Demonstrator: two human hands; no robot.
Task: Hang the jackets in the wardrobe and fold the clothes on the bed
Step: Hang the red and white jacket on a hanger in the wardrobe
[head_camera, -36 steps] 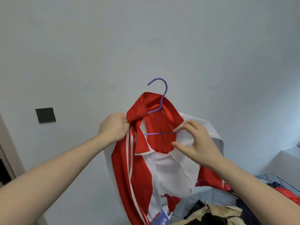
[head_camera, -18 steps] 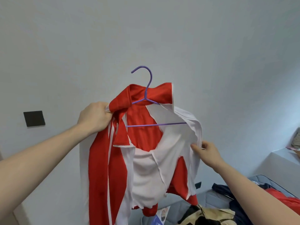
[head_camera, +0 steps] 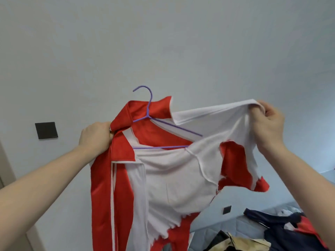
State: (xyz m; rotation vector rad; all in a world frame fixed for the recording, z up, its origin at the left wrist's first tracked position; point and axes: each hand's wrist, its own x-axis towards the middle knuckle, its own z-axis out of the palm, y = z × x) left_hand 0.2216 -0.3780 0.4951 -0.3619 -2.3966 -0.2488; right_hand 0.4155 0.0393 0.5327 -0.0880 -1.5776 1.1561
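While the red and white zip jacket (head_camera: 168, 178) hung in the air in front of the pale wall (head_camera: 163, 42), I held it with both hands so that the thin purple wire hanger (head_camera: 154, 131) could go inside the shoulders. My left hand (head_camera: 95, 137) was closed tight around the red collar side, and I think it also kept the hanger's end there, but the cloth hid that part. This grip carried the weight, so the hook stood free above the collar. My right hand (head_camera: 268, 124) pinched the edge of the white lining and pulled it up and outward, well apart from the hanger's bare right arm. I judged the reason was to open that shoulder wide, so it could then drop over the wire. The jacket was not yet properly on the hanger. Below on the right, other clothes (head_camera: 282, 230) lay in a heap on the grey bed (head_camera: 233, 223), still unfolded.
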